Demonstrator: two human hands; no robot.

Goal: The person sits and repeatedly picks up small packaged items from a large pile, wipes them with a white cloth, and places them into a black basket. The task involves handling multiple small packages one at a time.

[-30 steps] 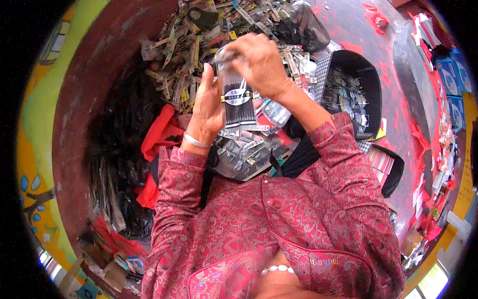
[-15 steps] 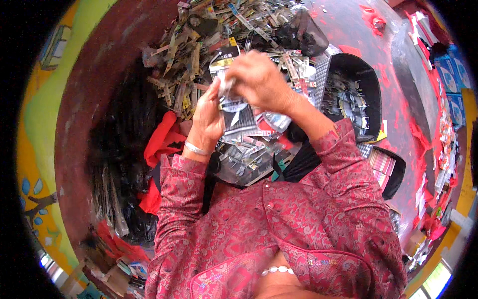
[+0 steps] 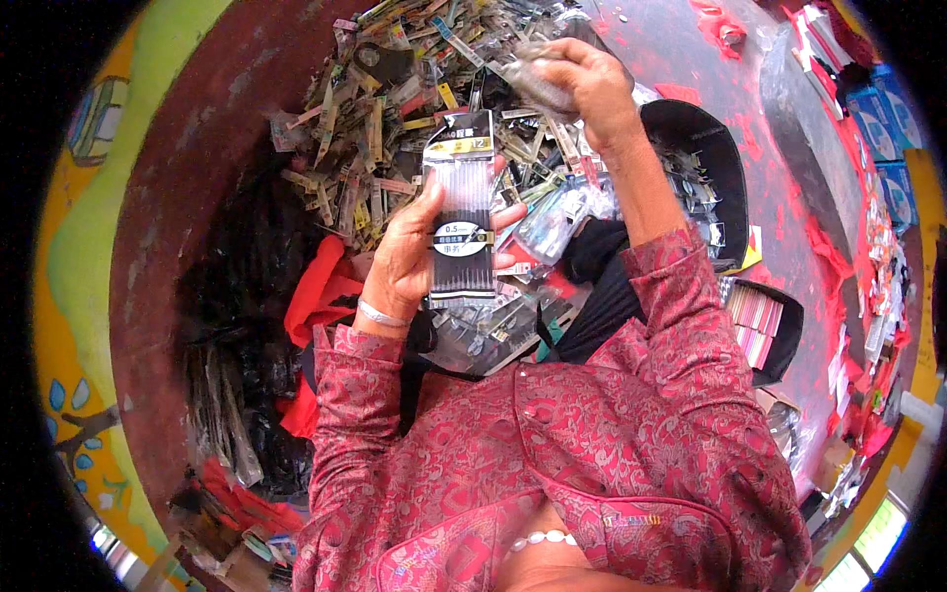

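My left hand [image 3: 402,247] grips a flat clear packet of pen refills [image 3: 464,202], thumb along one edge and fingers behind it. The packet is upright, with dark slim refills, a yellow band near the top and a white oval label. Up and to the right, my right hand [image 3: 592,87] pinches a crumpled, see-through plastic wrapper [image 3: 541,91], smeared by motion. Under and beyond both hands spreads a large heap of small packaged strips [image 3: 370,138]. More clear packets [image 3: 552,222] lie just right of the refill packet.
To the right stand a black bin [image 3: 725,148] with small packets and a smaller black container [image 3: 758,331] of pink and white strips. Black plastic bags [image 3: 237,266] and red cloth [image 3: 321,286] lie at left. Blue boxes [image 3: 878,123] are at the far right.
My right hand has come away from the packet, up and to the right, carrying the plastic wrapper. My left hand still holds the packet, now facing up in full view.
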